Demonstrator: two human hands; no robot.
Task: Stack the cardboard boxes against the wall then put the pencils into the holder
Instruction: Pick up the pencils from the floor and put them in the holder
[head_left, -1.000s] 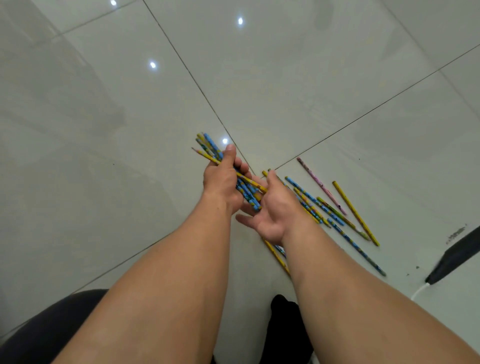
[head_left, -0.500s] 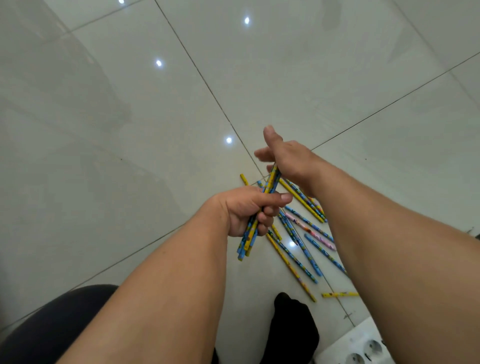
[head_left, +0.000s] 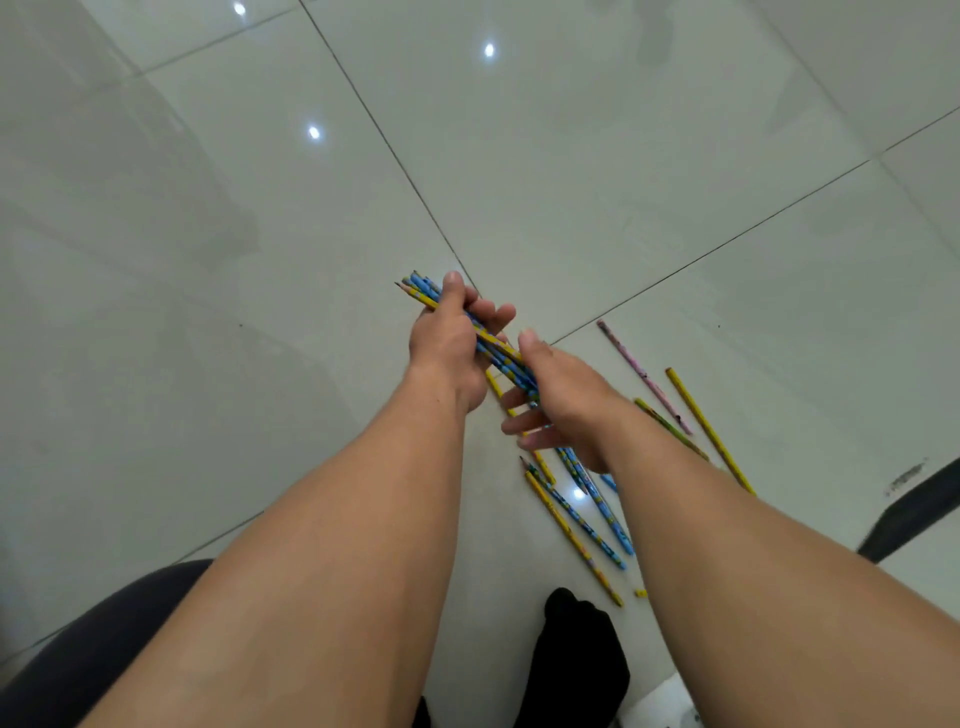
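Note:
My left hand (head_left: 447, 348) is closed around a bundle of blue and yellow pencils (head_left: 423, 292), with the tips sticking out up and to the left. My right hand (head_left: 561, 400) is beside it, fingers spread, its palm against the lower end of the bundle. Several loose pencils lie on the floor: blue and yellow ones (head_left: 582, 519) below my right hand, and a pink pencil (head_left: 641, 374), a yellow pencil (head_left: 706, 428) and a green pencil (head_left: 670, 428) to the right. No cardboard boxes or holder are in view.
The floor is glossy pale tile (head_left: 519, 182) with dark grout lines. A black sock-clad foot (head_left: 576, 654) is at the bottom centre. A dark object (head_left: 914, 514) lies at the right edge, and dark clothing (head_left: 78, 649) fills the bottom left.
My left hand has turned the bundle from hanging down to pointing up-left. My right hand dropped from above the bundle to its lower end. The view shifted.

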